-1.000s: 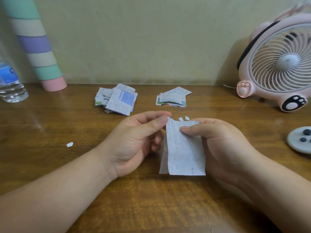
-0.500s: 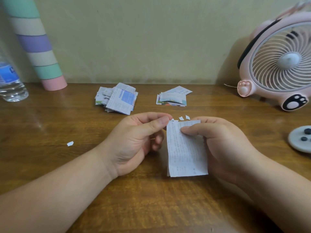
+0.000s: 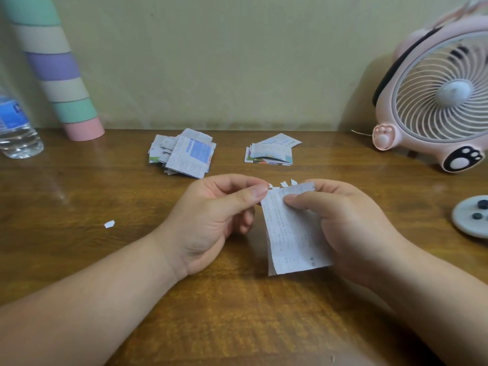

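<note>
A folded slip of printed white paper (image 3: 291,233) hangs upright above the middle of the wooden table (image 3: 79,196). My right hand (image 3: 351,225) pinches its top right part between thumb and fingers. My left hand (image 3: 211,220) pinches the top left corner with thumb and forefinger. The slip's lower end hangs free and shows a second layer behind. Two piles of printed paper pieces lie behind the hands: a larger left pile (image 3: 182,154) and a smaller right pile (image 3: 272,151).
A pink desk fan (image 3: 435,101) stands at the back right, a grey round dish (image 3: 472,217) with dark dots by the right edge. A striped pastel tube (image 3: 55,70) and a water bottle (image 3: 14,125) stand back left. Tiny paper scraps (image 3: 109,224) lie on the wood.
The slip has tilted and shifted a little to the right with my right hand. My left thumb and forefinger have closed on its top left corner.
</note>
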{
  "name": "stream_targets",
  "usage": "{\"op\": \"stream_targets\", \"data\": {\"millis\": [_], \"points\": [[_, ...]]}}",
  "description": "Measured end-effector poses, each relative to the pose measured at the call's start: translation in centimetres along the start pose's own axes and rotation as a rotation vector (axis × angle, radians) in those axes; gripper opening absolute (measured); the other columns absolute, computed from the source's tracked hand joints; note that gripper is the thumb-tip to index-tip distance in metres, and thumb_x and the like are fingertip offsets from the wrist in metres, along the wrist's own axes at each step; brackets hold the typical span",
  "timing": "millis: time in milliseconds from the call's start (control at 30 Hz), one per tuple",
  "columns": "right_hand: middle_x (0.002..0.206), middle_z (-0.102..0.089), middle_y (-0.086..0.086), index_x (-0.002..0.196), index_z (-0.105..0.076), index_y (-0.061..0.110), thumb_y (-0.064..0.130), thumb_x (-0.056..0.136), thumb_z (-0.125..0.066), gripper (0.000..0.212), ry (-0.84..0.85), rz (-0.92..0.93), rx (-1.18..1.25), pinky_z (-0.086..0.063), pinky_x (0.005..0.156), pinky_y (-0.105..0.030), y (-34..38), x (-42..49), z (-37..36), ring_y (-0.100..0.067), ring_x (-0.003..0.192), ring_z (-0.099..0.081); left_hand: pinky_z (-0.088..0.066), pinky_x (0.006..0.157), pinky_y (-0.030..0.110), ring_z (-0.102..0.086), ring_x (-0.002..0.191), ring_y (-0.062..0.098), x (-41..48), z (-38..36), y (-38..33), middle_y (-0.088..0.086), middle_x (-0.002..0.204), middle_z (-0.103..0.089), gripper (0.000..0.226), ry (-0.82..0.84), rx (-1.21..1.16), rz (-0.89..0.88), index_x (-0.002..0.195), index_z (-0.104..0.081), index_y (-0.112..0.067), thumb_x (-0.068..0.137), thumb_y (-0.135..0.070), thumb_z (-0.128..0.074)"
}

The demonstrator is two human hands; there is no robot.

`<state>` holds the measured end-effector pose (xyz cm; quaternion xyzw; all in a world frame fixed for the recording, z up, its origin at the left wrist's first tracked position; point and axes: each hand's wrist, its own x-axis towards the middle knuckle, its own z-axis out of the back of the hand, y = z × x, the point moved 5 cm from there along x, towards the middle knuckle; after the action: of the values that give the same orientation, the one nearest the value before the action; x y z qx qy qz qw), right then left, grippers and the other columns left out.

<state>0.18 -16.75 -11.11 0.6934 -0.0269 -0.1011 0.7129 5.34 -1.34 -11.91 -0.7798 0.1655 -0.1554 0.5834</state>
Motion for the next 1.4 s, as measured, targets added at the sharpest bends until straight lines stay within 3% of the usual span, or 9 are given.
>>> {"op": "stream_targets", "data": {"millis": [333, 500, 600, 733, 900, 1033, 1133, 1267, 1400], "points": [[0.088, -0.079, -0.005, 0.094, -0.078, 0.017, 0.028, 0.087, -0.071, 0.014, 0.066, 0.101, -0.157, -0.055, 0.076, -0.043, -0.1, 0.0, -0.1, -0.026, 0.082, -0.075, -0.052, 0.064, 0.028, -0.058, 0.064, 0.021, 0.2, 0.3, -0.1, 0.01, 0.071, -0.064, 0.026, -0.078, 0.185, -0.136, 0.09, -0.077, -0.016, 0.084, 0.008, -0.07], [0.103, -0.068, -0.023, 0.098, -0.077, 0.014, 0.049, 0.075, -0.071, 0.042, 0.179, 0.05, 0.048, -0.044, 0.083, -0.048, -0.5, 0.2, 0.0, -0.038, 0.097, -0.065, -0.041, 0.061, 0.028, -0.044, 0.054, 0.01, 0.6, 0.9, -0.3, 0.0, 0.06, -0.051, 0.036, -0.149, 0.126, -0.088, 0.085, -0.077, -0.019, 0.086, 0.014, -0.063], [0.102, -0.066, -0.024, 0.102, -0.074, 0.004, 0.029, 0.073, -0.06, 0.041, 0.425, 0.015, 0.271, -0.048, 0.07, -0.041, 0.3, 0.2, -0.1, -0.033, 0.083, -0.063, -0.041, 0.066, 0.033, -0.049, 0.061, 0.017, 0.6, 1.0, 0.0, 0.003, 0.064, -0.057, 0.03, -0.186, 0.039, 0.007, 0.085, -0.074, -0.014, 0.09, 0.011, -0.058], [0.114, -0.06, -0.043, 0.109, -0.076, 0.004, 0.0, 0.055, -0.051, 0.059, 0.682, 0.151, 0.136, -0.056, 0.069, -0.041, 1.8, -0.8, 0.0, -0.036, 0.075, -0.064, -0.043, 0.083, 0.046, -0.049, 0.091, 0.032, 0.5, 0.6, 0.7, 0.022, 0.092, -0.064, 0.023, -0.173, 0.024, 0.096, 0.087, -0.071, -0.007, 0.095, 0.007, -0.054], [0.102, -0.073, -0.005, 0.125, -0.066, 0.023, -0.021, 0.076, -0.049, 0.068, 0.51, 0.486, -0.492, -0.055, 0.077, -0.018, 2.0, -1.3, 1.6, -0.018, 0.086, -0.073, -0.047, 0.101, 0.055, -0.06, 0.104, 0.048, 0.8, 0.7, 1.6, 0.026, 0.112, -0.068, 0.02, -0.093, 0.062, 0.169, 0.109, -0.068, 0.001, 0.101, 0.001, -0.049], [0.086, -0.074, -0.01, 0.111, -0.066, 0.019, -0.021, 0.084, -0.055, 0.049, 0.37, 0.534, -0.523, -0.057, 0.061, -0.022, 2.2, -0.6, 1.9, -0.016, 0.067, -0.073, -0.049, 0.088, 0.053, -0.059, 0.098, 0.036, 0.4, 0.3, 1.4, 0.033, 0.114, -0.066, 0.013, -0.046, 0.072, 0.184, 0.112, -0.06, 0.001, 0.101, 0.0, -0.053], [0.076, -0.072, -0.003, 0.101, -0.075, 0.022, 0.004, 0.088, -0.075, 0.022, 0.245, 0.67, -0.639, -0.055, 0.058, -0.032, 2.6, -0.1, 2.3, -0.017, 0.062, -0.068, -0.041, 0.064, 0.036, -0.054, 0.081, 0.029, 0.2, 0.0, 1.3, 0.02, 0.09, -0.064, 0.013, -0.013, 0.126, 0.171, 0.103, -0.056, -0.012, 0.1, 0.001, -0.053], [0.103, -0.059, 0.001, 0.097, -0.079, 0.03, 0.03, 0.081, -0.079, 0.017, 0.127, 0.863, -0.751, -0.046, 0.076, -0.022, 3.6, -0.4, 2.2, -0.015, 0.094, -0.059, -0.033, 0.054, 0.032, -0.045, 0.061, 0.023, 0.0, -0.5, 1.4, 0.018, 0.081, -0.057, 0.019, -0.022, 0.133, 0.148, 0.099, -0.053, -0.015, 0.098, 0.004, -0.052], [0.137, -0.055, 0.004, 0.105, -0.079, 0.032, 0.035, 0.081, -0.081, 0.025, 0.315, 0.889, -0.809, -0.043, 0.104, -0.032, 2.9, -1.2, 0.9, -0.018, 0.132, -0.05, -0.035, 0.059, 0.034, -0.055, 0.069, 0.025, 0.1, -0.4, 1.8, 0.011, 0.074, -0.065, 0.021, -0.03, 0.119, 0.194, 0.104, -0.053, -0.017, 0.097, 0.004, -0.053]]}}
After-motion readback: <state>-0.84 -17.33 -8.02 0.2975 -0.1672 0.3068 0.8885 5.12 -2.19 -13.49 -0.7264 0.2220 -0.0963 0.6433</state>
